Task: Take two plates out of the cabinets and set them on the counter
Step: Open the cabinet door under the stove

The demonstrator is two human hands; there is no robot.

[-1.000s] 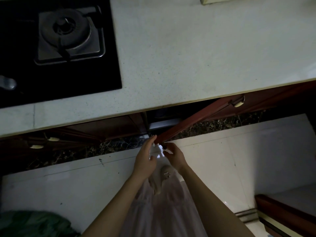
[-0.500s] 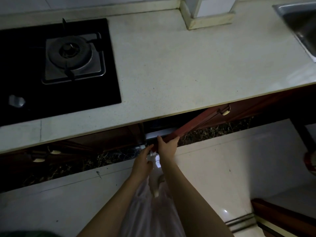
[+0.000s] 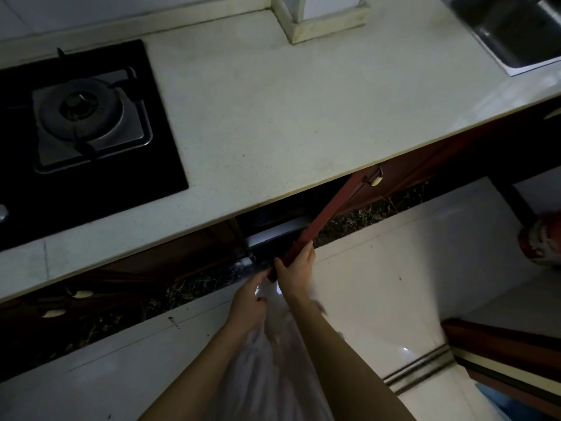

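A reddish-brown cabinet door (image 3: 321, 220) under the pale counter (image 3: 273, 123) stands partly swung out. My right hand (image 3: 296, 268) grips the door's free lower edge. My left hand (image 3: 249, 305) hovers just left of it, fingers curled near the door's corner; whether it touches the door I cannot tell. The cabinet opening (image 3: 273, 217) is dark, with a pale ledge showing inside. No plates are visible.
A black gas hob (image 3: 82, 132) with a burner lies at the counter's left. A steel sink (image 3: 513, 28) is at the top right, a tiled pillar base (image 3: 321, 22) at the back. Closed doors with pale handles (image 3: 80, 294) lie left. White floor tiles below.
My right hand has shifted from fumbling beside the left onto the door's edge, and the door has swung a little further out. My view has risen, bringing the sink and pillar into sight.
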